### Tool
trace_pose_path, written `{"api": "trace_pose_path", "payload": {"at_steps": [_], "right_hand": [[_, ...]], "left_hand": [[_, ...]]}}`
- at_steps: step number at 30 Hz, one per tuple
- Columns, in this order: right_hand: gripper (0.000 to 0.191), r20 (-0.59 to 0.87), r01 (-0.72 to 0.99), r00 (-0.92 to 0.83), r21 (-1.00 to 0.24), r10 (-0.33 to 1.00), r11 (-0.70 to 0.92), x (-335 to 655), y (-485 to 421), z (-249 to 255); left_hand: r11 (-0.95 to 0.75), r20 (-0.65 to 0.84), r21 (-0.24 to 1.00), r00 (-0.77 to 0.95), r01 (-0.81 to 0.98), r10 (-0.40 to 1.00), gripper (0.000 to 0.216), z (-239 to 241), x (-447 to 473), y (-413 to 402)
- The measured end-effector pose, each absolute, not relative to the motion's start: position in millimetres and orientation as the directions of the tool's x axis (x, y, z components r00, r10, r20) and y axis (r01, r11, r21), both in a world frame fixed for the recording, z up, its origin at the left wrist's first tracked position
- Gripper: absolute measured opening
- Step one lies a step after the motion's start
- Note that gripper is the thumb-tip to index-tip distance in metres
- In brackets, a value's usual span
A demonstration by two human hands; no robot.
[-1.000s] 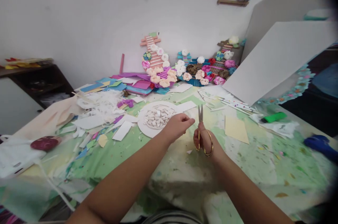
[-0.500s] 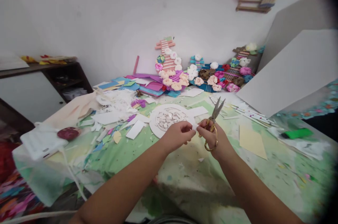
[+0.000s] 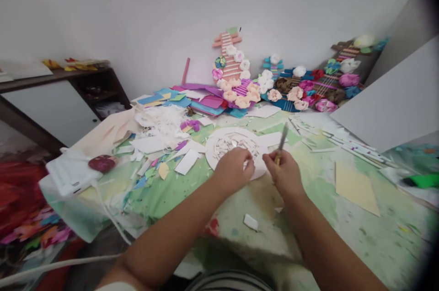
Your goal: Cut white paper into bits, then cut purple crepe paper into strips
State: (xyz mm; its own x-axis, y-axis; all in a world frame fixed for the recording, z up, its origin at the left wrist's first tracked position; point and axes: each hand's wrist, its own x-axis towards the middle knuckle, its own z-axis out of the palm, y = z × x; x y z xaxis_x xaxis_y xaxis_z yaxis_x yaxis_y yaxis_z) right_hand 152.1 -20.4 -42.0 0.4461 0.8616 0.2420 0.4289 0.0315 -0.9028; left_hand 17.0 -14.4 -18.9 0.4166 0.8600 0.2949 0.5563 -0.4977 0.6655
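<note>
Head view: grips the scissors [image 3: 281, 139] in the right hand [image 3: 286, 174], fingers closed round the handles, blades together; curls the left hand [image 3: 235, 172] over the plate [image 3: 209, 155] of paper bits [image 3: 236, 141] on the desk [image 3: 308, 222], hold unclear; seems mid-snipping, needs blades reopened next.

Scrap clutter [image 3: 154, 153] left; bare tablecloth [image 3: 343, 229] front right.

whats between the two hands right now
In the head view, the near rim of the white round plate lies between the left hand and the right hand, which grips the scissors.
</note>
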Motion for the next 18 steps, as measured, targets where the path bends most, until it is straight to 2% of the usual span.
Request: {"api": "trace_pose_path", "payload": {"at_steps": [2,3,4,6,10,12,14,18], "right_hand": [[0.021,0.241,0.385,0.569,-0.923,0.786,0.004,153,-22,-42],[0.021,0.217,0.355,0.597,-0.935,0.772,-0.012,152,-23,-40],[0.021,0.185,0.317,0.596,-0.948,0.781,-0.018,151,-24,-37],[0.021,0.135,0.259,0.567,-0.966,0.812,-0.020,149,-25,-31],[0.025,0.109,0.280,0.530,-0.959,0.841,-0.052,155,-25,-27],[0.026,0.092,0.291,0.483,-0.955,0.871,-0.060,158,-26,-29],[0.026,0.073,0.285,0.398,-0.957,0.914,-0.048,158,-29,-33],[0.025,0.038,0.341,0.163,-0.940,0.986,-0.020,153,-35,-35]], "left_hand": [[-0.772,0.297,0.442,0.738,0.456,0.606,0.031,-22,1,-35],[-0.868,0.262,0.355,0.855,0.347,0.449,0.038,-25,-6,-45],[-0.910,0.233,0.284,0.899,0.303,0.372,0.040,-28,-12,-53],[-0.894,0.159,0.193,0.886,0.404,0.435,0.035,-36,-17,-60],[-0.926,0.122,0.123,0.920,0.357,0.371,0.021,-43,-13,-51],[-0.935,0.147,0.125,0.926,0.332,0.348,0.018,-40,-9,-44],[-0.905,0.207,0.190,0.885,0.381,0.416,0.019,-34,-7,-39],[-0.645,0.277,0.483,0.596,0.592,0.754,0.027,-16,-3,-21]]}}
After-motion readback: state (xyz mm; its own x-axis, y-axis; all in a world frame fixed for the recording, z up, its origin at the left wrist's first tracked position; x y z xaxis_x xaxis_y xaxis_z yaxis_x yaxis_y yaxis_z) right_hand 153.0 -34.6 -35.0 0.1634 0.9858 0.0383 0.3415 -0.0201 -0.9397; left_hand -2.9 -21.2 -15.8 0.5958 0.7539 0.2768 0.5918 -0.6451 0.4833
